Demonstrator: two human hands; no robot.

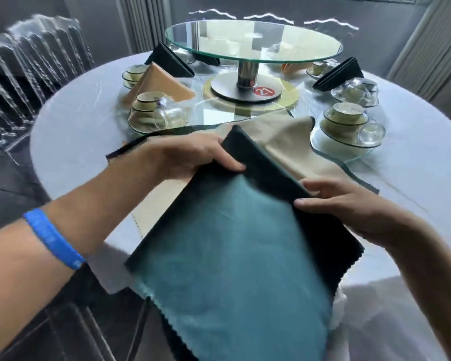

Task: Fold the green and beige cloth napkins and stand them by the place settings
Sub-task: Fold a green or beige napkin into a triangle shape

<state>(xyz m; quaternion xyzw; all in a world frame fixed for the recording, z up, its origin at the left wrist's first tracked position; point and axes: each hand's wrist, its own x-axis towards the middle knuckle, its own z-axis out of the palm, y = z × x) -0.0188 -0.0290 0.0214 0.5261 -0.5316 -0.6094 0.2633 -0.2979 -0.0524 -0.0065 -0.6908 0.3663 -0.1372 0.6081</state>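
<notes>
In the lower centre of the frame a green napkin [227, 230] hangs over the near edge of the round table [71, 121], its lit face teal and its upper folded part dark, its zigzag hem falling below the table edge. The left hand [190, 155], just left of centre, pinches the napkin's top corner, thumb lying on the dark cloth and the fingers curled behind it. The right hand [349, 204], at centre right, grips the napkin's right edge, thumb on top and fingers tucked under the fold. A blue wristband [52, 238] circles the left forearm at the lower left.

Under the green napkin a beige napkin [292, 142] lies flat on the table, showing above and to the left of the green one; its far corner reaches toward the middle of the frame.

At the upper centre a glass turntable [253, 40] stands on a metal post, with a red number tag [264, 91] on its base. In the upper left a folded beige napkin [159, 82] stands beside a folded dark napkin [167, 61], next to stacked cups and saucers [146, 110]. In the upper right another folded dark napkin [339, 72] stands near more cups and an upturned glass [357, 91]. A clear chair [24, 61] fills the upper left corner
</notes>
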